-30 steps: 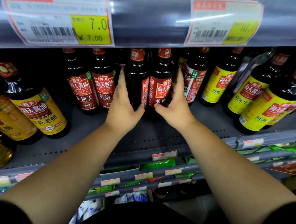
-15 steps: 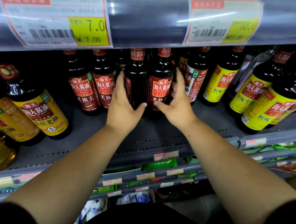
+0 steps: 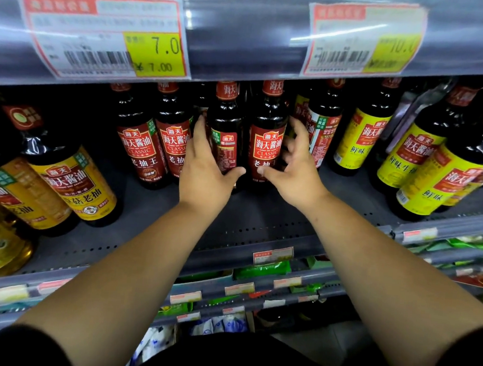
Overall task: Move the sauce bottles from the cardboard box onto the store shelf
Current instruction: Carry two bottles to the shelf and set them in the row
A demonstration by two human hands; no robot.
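Nearest to me are the person's black sleeves (image 3: 12, 350) and two bare forearms reaching up and forward. Under the arms, lower racks hold green packets (image 3: 262, 269) behind small price strips.

Both hands are on the grey store shelf (image 3: 261, 212), which is where the sauce bottles stand. The left hand (image 3: 204, 169) clasps the back-label bottle (image 3: 224, 142): its fingers lie straight up the bottle's left side and the thumb crosses the lower front. The right hand (image 3: 295, 169) is just beside the front-label bottle (image 3: 266, 144), with its thumb tip on the bottom of the red label. Its fingers are spread and loosely bent at the bottle's right side. Whether they actually press the glass I cannot tell from here. The two bottles stand upright and side by side, touching or nearly so.

Left of them stand two more red-label bottles (image 3: 140, 148). Farther out, yellow-label bottles (image 3: 76, 184) line both ends of the shelf.

Above, on the next shelf's edge, hang two price tags (image 3: 102, 35). The left one reads 7.00; the right one is blurred.
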